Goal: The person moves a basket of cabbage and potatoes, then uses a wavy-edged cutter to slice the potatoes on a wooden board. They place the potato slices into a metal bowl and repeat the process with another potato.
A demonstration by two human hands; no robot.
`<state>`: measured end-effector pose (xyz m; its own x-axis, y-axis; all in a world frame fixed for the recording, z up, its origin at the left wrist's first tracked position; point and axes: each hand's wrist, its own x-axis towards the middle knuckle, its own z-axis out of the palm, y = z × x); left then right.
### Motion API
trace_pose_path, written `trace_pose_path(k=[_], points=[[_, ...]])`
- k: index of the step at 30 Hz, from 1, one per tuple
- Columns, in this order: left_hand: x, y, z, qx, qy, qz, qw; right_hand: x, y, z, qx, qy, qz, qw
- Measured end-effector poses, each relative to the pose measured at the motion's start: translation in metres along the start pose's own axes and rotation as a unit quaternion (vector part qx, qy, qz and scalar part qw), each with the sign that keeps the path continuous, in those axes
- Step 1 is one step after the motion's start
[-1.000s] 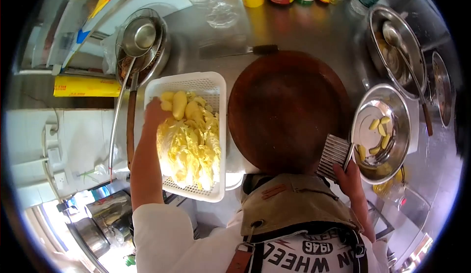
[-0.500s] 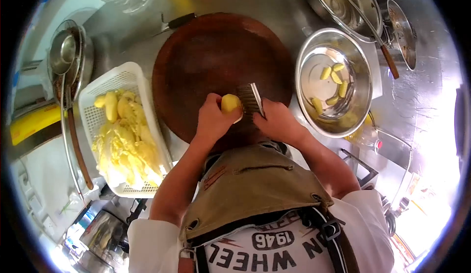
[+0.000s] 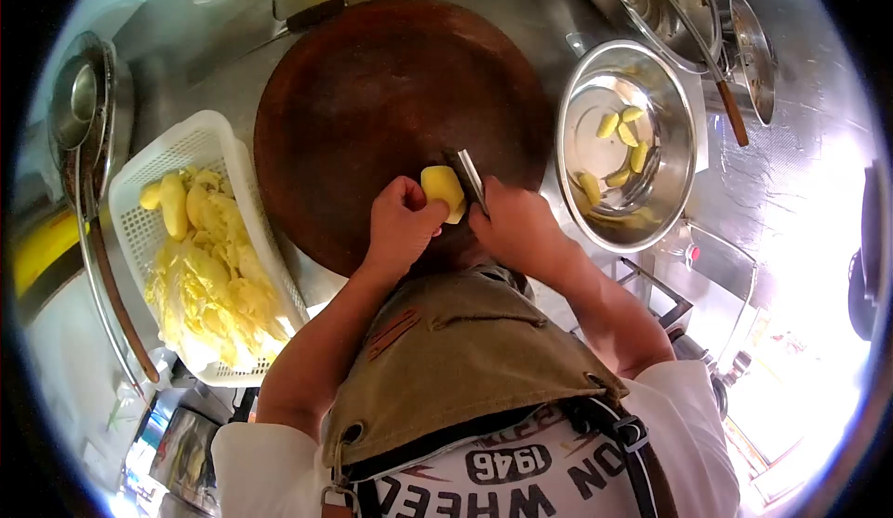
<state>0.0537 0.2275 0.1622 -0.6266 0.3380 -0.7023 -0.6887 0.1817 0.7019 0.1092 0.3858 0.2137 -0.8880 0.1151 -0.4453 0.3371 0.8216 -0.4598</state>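
Note:
A peeled yellow potato (image 3: 443, 192) is gripped by my left hand (image 3: 402, 220), its fingers closed on the left side. My right hand (image 3: 521, 219) is wrapped round a crinkle cutter (image 3: 470, 179), whose metal back faces up and whose blade stands upright right at the potato's right side. Both hands are over the near part of a round, dark brown chopping board (image 3: 391, 81). To the right, a steel bowl (image 3: 569, 99) holds several cut potato pieces (image 3: 638, 155).
At left stands a white plastic basket (image 3: 132, 209) with potatoes (image 3: 173, 204) and yellow leafy vegetables (image 3: 219, 281). A dark-handled utensil (image 3: 314, 14) lies behind the board. Ladles and pans (image 3: 82, 99) sit far left; another pan (image 3: 693, 2) with a ladle is at back right.
The cutter has turned more edge-on, and the potato now shows a longer side. The view has shifted, so the board and basket appear further left.

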Motion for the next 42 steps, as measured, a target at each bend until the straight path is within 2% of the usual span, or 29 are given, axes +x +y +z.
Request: trace_pose_path(k=[3, 4, 7, 10, 16, 19, 20, 22, 24, 30, 33, 35, 36, 39, 41, 42], points=[[0.0, -0.001, 0.008, -0.015, 0.019, 0.016, 1.0, -0.023, -0.02, -0.022, -0.038, 0.023, 0.015, 0.999], [0.001, -0.003, 0.01, -0.026, 0.025, 0.021, 0.999, -0.029, -0.023, -0.023, -0.04, 0.064, -0.031, 0.997], [0.008, -0.016, 0.015, -0.006, 0.05, 0.037, 0.998, -0.035, -0.035, -0.02, -0.078, 0.023, -0.005, 0.997], [0.014, -0.03, 0.014, -0.002, 0.065, 0.05, 0.997, -0.033, -0.034, -0.019, -0.061, 0.023, -0.018, 0.998], [0.012, -0.031, 0.013, -0.019, 0.059, 0.055, 0.997, -0.031, -0.04, -0.023, -0.075, -0.016, 0.006, 0.997], [0.005, -0.016, 0.012, 0.078, 0.077, 0.064, 0.992, -0.03, -0.038, -0.022, -0.059, -0.037, -0.019, 0.997], [0.015, -0.047, 0.006, 0.033, 0.045, 0.082, 0.995, -0.029, -0.035, -0.022, -0.044, -0.041, -0.024, 0.998], [0.01, -0.034, 0.01, -0.1, 0.033, 0.022, 0.994, -0.029, -0.034, -0.016, -0.065, -0.021, -0.039, 0.997], [0.011, -0.036, 0.009, -0.06, 0.031, 0.024, 0.997, -0.025, -0.033, -0.017, -0.076, -0.037, -0.057, 0.995], [0.011, -0.03, 0.008, -0.091, 0.028, 0.03, 0.995, -0.022, -0.029, -0.018, -0.078, -0.049, -0.081, 0.992], [0.008, -0.025, 0.009, -0.07, 0.022, 0.022, 0.997, -0.012, -0.021, 0.002, -0.1, -0.053, -0.041, 0.993], [0.0, -0.011, 0.007, 0.037, 0.023, 0.034, 0.999, 0.008, -0.011, 0.009, -0.002, -0.062, -0.066, 0.996], [0.004, -0.003, 0.007, 0.086, 0.028, 0.048, 0.995, 0.011, -0.012, 0.007, -0.024, -0.103, -0.051, 0.993], [0.001, 0.007, 0.004, 0.118, 0.014, 0.029, 0.993, 0.014, -0.014, 0.0, -0.031, -0.125, -0.027, 0.991], [0.005, 0.0, 0.002, 0.048, 0.006, -0.001, 0.999, 0.016, 0.002, -0.002, -0.094, -0.125, -0.057, 0.986], [0.003, -0.004, 0.0, 0.014, 0.002, -0.019, 1.0, 0.013, 0.003, -0.008, -0.078, -0.116, -0.034, 0.99]])
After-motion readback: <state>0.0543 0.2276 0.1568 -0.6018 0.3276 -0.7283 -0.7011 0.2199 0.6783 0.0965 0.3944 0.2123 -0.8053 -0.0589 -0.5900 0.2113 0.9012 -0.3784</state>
